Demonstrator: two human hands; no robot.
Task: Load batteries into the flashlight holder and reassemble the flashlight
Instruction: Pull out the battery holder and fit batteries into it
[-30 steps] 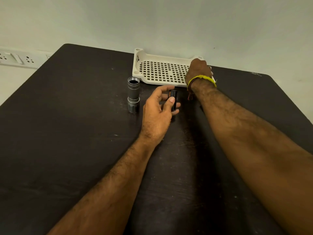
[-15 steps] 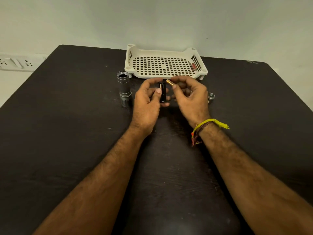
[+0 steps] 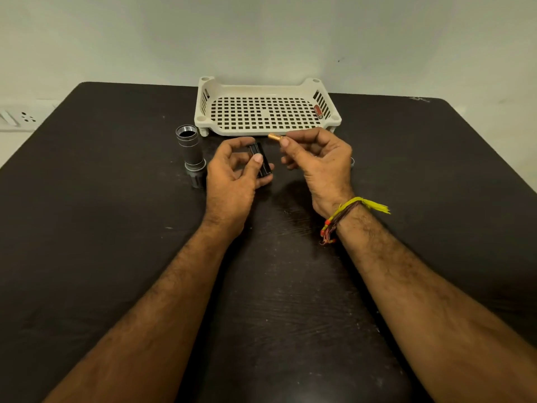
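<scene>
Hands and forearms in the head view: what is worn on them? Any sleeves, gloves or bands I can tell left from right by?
Both forearms are bare: no sleeves or gloves show. The right hand has thread bands at the wrist: a yellow cord with a frayed tassel, beside dark and red threads. The left hand wears nothing visible.

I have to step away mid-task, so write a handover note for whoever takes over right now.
Left hand: holds the black plastic battery holder above the dark table.
Right hand: pinches a gold-tipped battery, close to the holder but not inserted.
Grey metal flashlight body: upright, open end up, left of the hands.
Red battery: in the cream perforated tray, right side.
Small metal ring part: mostly hidden behind the right hand.
Done: parts separated. Left: load batteries, reassemble.
</scene>
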